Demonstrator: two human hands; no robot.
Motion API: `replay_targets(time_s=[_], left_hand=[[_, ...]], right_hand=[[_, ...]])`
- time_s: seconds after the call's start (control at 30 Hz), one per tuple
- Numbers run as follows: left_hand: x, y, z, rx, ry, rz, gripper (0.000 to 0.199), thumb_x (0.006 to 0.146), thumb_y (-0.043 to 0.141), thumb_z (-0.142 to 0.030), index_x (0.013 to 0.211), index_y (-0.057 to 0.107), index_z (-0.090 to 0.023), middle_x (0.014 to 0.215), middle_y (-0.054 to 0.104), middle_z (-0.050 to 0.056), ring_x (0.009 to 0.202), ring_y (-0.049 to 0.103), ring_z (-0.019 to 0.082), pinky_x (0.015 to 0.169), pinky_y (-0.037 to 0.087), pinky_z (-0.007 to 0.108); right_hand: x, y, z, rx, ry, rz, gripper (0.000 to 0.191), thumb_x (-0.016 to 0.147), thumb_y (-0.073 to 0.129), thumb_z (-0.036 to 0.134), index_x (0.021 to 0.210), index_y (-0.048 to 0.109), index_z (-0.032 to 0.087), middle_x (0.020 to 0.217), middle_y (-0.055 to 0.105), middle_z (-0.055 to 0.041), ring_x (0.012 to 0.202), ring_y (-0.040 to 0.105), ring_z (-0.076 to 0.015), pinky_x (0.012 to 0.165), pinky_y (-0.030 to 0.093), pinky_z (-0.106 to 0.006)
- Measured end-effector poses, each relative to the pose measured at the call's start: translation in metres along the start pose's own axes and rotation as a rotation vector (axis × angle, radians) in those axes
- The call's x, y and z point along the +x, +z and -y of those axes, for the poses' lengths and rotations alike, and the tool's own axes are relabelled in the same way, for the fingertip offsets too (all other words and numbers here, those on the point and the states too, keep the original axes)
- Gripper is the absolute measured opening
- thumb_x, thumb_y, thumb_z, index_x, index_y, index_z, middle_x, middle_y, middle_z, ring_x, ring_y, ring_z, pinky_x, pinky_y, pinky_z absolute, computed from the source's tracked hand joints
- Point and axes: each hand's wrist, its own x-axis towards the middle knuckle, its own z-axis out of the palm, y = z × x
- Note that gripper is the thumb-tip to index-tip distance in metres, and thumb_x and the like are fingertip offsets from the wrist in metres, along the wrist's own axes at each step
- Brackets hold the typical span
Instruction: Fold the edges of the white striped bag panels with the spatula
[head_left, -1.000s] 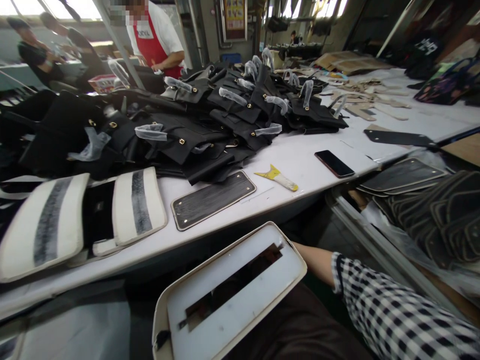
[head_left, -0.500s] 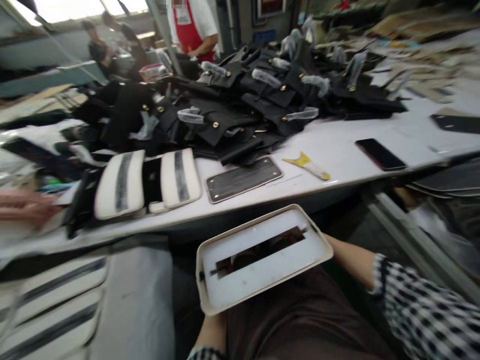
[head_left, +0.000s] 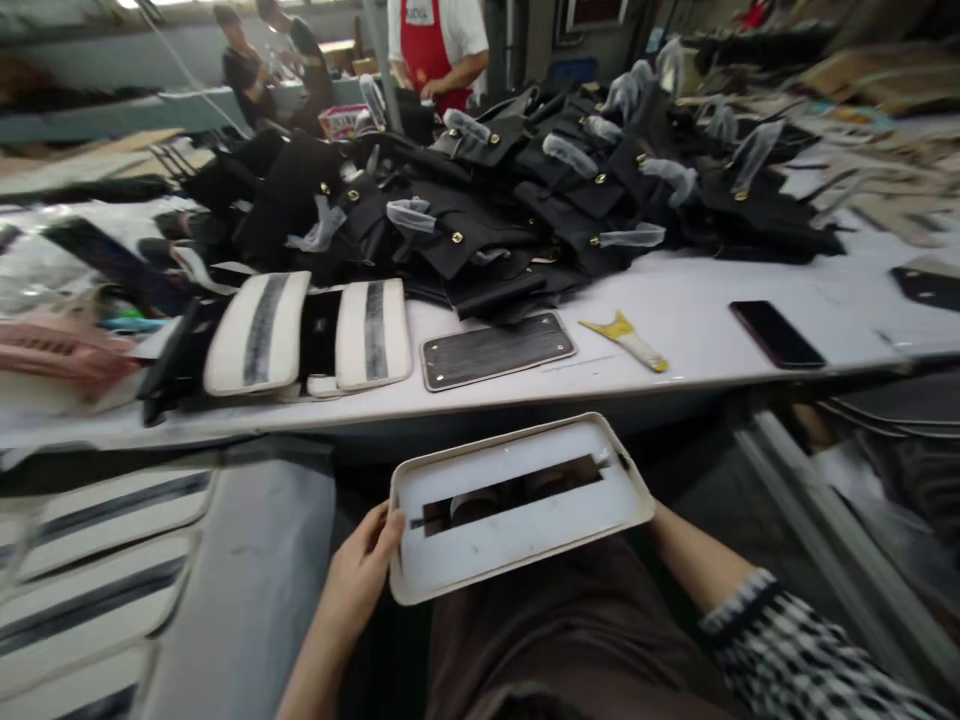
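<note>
A shallow cream frame with rounded corners and a white inner panel (head_left: 480,562) is held over my lap, tilted, with a long rectangular slot through its middle. My left hand (head_left: 365,560) grips its left end, the thumb on the rim and the other fingers mostly behind it. At the right end, my right hand (head_left: 660,525) is mostly hidden behind the frame; only the wrist and forearm show clearly. Beyond the frame, a dark plate with small studs (head_left: 499,352) lies on the white table (head_left: 690,385).
Black bag pieces with plastic-wrapped parts (head_left: 480,215) form a heap on the table. Near it lie striped cream pieces (head_left: 259,335), a yellow-and-white tool (head_left: 626,340) and a phone (head_left: 776,333). More striped pieces (head_left: 97,580) are at lower left. A person in a red apron (head_left: 435,55) stands behind.
My left hand has come into sight around the frame's left end, its forearm now farther left. The frame has shifted slightly left and tilts less. The camera view has turned a little.
</note>
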Motion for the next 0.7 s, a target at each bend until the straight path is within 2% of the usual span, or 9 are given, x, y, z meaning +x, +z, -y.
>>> replay_targets(time_s=[0.03, 0.1, 0.2, 0.27, 0.33, 0.37, 0.43, 0.53, 0.7], left_hand=[[0.000, -0.005, -0.002, 0.114, 0.002, 0.018, 0.076, 0.069, 0.062, -0.074, 0.121, 0.063, -0.019, 0.108, 0.071, 0.006, 0.099, 0.064, 0.028, 0.080, 0.048, 0.029], [0.006, -0.011, -0.009, 0.290, 0.022, 0.037, 0.077, 0.068, 0.063, -0.073, 0.127, 0.059, -0.023, 0.109, 0.071, 0.005, 0.090, 0.065, 0.028, 0.078, 0.048, 0.031], [0.022, -0.011, -0.022, 0.409, 0.100, 0.027, 0.078, 0.070, 0.057, -0.075, 0.128, 0.059, -0.023, 0.113, 0.069, 0.006, 0.082, 0.065, 0.028, 0.079, 0.048, 0.034], [0.037, -0.009, -0.030, 0.422, 0.166, 0.015, 0.075, 0.071, 0.055, -0.074, 0.126, 0.061, -0.023, 0.116, 0.069, 0.007, 0.090, 0.065, 0.030, 0.085, 0.047, 0.035], [0.052, -0.008, -0.035, 0.412, 0.220, 0.045, 0.068, 0.070, 0.057, -0.071, 0.118, 0.067, -0.023, 0.113, 0.071, 0.006, 0.098, 0.063, 0.033, 0.090, 0.046, 0.034], [0.060, -0.009, -0.037, 0.404, 0.241, 0.089, 0.063, 0.070, 0.059, -0.069, 0.112, 0.070, -0.024, 0.109, 0.072, 0.005, 0.101, 0.063, 0.033, 0.089, 0.046, 0.033], [0.072, -0.011, -0.039, 0.402, 0.272, 0.206, 0.052, 0.071, 0.060, -0.066, 0.100, 0.074, -0.025, 0.101, 0.074, 0.003, 0.101, 0.064, 0.032, 0.087, 0.047, 0.030], [0.084, -0.014, -0.038, 0.413, 0.266, 0.343, 0.052, 0.076, 0.056, -0.067, 0.099, 0.074, -0.024, 0.103, 0.074, 0.002, 0.102, 0.064, 0.031, 0.088, 0.048, 0.030], [0.093, -0.014, -0.029, 0.308, 0.167, 0.460, 0.062, 0.076, 0.054, -0.072, 0.106, 0.073, -0.021, 0.107, 0.074, 0.004, 0.105, 0.064, 0.033, 0.095, 0.047, 0.037]], right_hand=[[-0.001, 0.000, 0.005, 0.005, 0.009, -0.034, 0.035, 0.098, 0.051, 0.051, 0.098, 0.066, 0.019, 0.098, 0.067, -0.0049, 0.083, 0.063, -0.0173, 0.078, 0.055, -0.033], [-0.002, -0.001, 0.017, 0.018, 0.009, -0.093, 0.036, 0.098, 0.050, 0.051, 0.097, 0.066, 0.019, 0.097, 0.066, -0.0046, 0.082, 0.063, -0.0169, 0.077, 0.054, -0.032], [-0.014, -0.002, 0.036, 0.047, -0.015, -0.141, 0.052, 0.093, 0.050, 0.063, 0.091, 0.066, 0.013, 0.082, 0.067, -0.0052, 0.073, 0.063, -0.0191, 0.070, 0.053, -0.033], [-0.029, -0.004, 0.046, 0.076, -0.038, -0.143, 0.067, 0.089, 0.042, 0.075, 0.087, 0.066, 0.013, 0.076, 0.066, -0.0068, 0.071, 0.063, -0.0216, 0.065, 0.051, -0.032], [-0.049, -0.005, 0.050, 0.082, -0.080, -0.126, 0.075, 0.087, 0.033, 0.081, 0.092, 0.066, 0.014, 0.082, 0.068, -0.0089, 0.077, 0.064, -0.0236, 0.066, 0.051, -0.031], [-0.058, -0.006, 0.050, 0.049, -0.115, -0.119, 0.074, 0.087, 0.034, 0.080, 0.097, 0.066, 0.014, 0.089, 0.069, -0.0094, 0.082, 0.064, -0.0244, 0.068, 0.051, -0.031], [-0.074, -0.006, 0.049, -0.070, -0.185, -0.119, 0.064, 0.085, 0.050, 0.074, 0.108, 0.065, 0.016, 0.100, 0.069, -0.0091, 0.092, 0.063, -0.0264, 0.074, 0.050, -0.032], [-0.085, -0.003, 0.043, -0.312, -0.258, -0.218, 0.054, 0.077, 0.068, 0.058, 0.113, 0.066, 0.017, 0.108, 0.068, -0.0080, 0.100, 0.061, -0.0287, 0.081, 0.048, -0.033], [-0.085, 0.005, 0.040, -0.485, -0.291, -0.344, 0.050, 0.081, 0.057, 0.055, 0.110, 0.068, 0.015, 0.102, 0.068, -0.0095, 0.095, 0.062, -0.0287, 0.078, 0.048, -0.033]])
